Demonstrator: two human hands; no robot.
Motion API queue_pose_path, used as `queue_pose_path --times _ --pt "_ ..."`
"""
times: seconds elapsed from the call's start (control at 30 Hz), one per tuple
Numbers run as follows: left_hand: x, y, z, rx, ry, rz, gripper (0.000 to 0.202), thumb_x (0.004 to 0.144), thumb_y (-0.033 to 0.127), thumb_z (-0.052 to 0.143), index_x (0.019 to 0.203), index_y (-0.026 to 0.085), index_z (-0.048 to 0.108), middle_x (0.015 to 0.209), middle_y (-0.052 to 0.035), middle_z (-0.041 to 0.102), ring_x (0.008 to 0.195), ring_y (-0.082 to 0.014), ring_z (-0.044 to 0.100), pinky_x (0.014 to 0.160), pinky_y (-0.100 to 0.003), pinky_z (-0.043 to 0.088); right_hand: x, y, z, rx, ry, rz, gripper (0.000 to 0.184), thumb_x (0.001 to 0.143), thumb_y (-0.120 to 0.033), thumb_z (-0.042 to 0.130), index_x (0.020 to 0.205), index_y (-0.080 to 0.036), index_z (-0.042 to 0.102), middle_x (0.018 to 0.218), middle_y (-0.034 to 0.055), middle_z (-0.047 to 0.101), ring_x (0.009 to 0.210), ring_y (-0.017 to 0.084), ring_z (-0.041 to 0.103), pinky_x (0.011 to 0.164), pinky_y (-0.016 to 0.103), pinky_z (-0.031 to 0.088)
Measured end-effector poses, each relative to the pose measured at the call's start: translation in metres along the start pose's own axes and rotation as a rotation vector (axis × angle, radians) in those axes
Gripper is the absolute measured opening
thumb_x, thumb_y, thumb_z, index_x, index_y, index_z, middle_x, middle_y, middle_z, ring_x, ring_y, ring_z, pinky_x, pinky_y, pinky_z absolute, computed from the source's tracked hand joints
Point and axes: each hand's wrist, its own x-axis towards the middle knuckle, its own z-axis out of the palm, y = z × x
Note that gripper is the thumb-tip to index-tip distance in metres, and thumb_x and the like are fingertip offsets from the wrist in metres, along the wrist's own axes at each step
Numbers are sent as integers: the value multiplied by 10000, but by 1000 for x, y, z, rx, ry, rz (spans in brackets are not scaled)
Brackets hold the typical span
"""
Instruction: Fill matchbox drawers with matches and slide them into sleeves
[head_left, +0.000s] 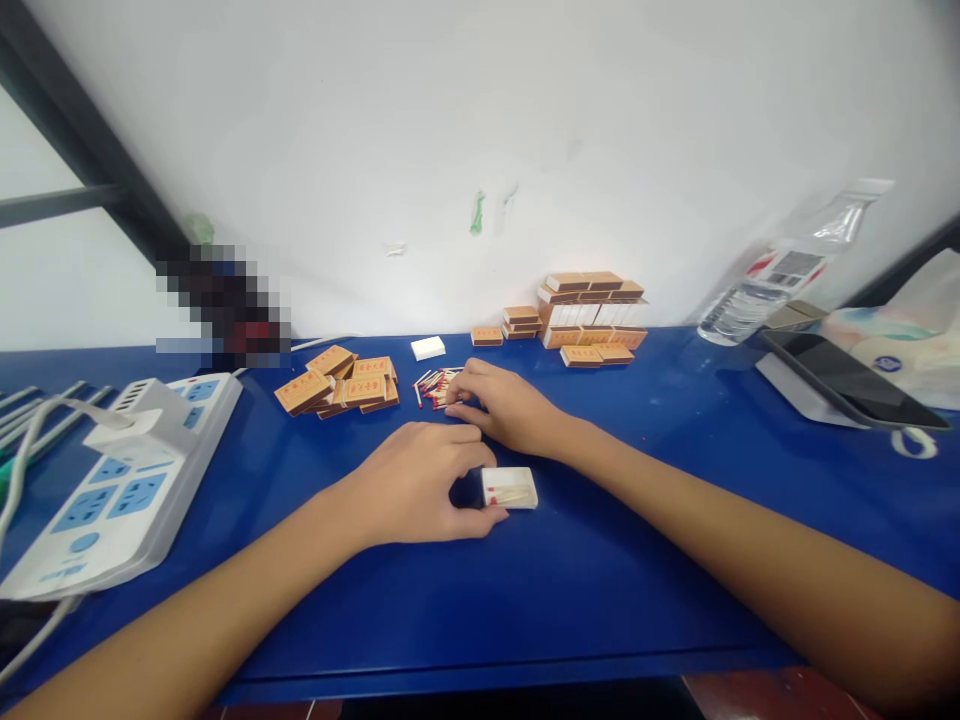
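Note:
My left hand (420, 483) rests on the blue table (600, 580), its thumb and fingers closed on the left end of a small white matchbox tray (511, 488) with a few red-tipped matches in it. My right hand (504, 405) reaches further back, fingers pinched together at a loose pile of red-tipped matches (435, 387). A heap of tan matchboxes (337, 380) lies left of the pile. A single white tray (427, 348) lies behind it.
Stacks of tan matchboxes (589, 310) stand against the white wall. A white power strip (120, 480) with a plugged adapter lies at the left. A plastic water bottle (780, 270), a dark tablet (847, 380) on a stand and a bag are at the right.

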Motion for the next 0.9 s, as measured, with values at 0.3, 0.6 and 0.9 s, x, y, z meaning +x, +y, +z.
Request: queue_pose_path --times 0.3,0.6,0.9 --pt "0 -2 3 36 -4 15 297 868 473 724 968 198 776 815 -3 672 694 -155 614 628 -301 421 1 0 1 -37 2 13 115 1043 -283 586 1085 -191 641 1021 32 556 821 157 536 732 288 384" --pt "1 -8 1 52 14 3 298 873 472 720 985 202 777 830 -7 674 683 -146 599 604 -292 392 -5 -1 -11 -288 -86 103 121 1047 -262 589 997 -159 626 1039 74 608 805 170 563 698 295 390" --pt "4 -14 -3 93 37 -17 275 877 458 719 892 184 743 811 -5 676 697 -146 609 608 -290 391 -4 -10 -17 -527 -180 111 210 1083 -266 504 1079 -101 634 1080 139 637 850 215 619 691 320 436"
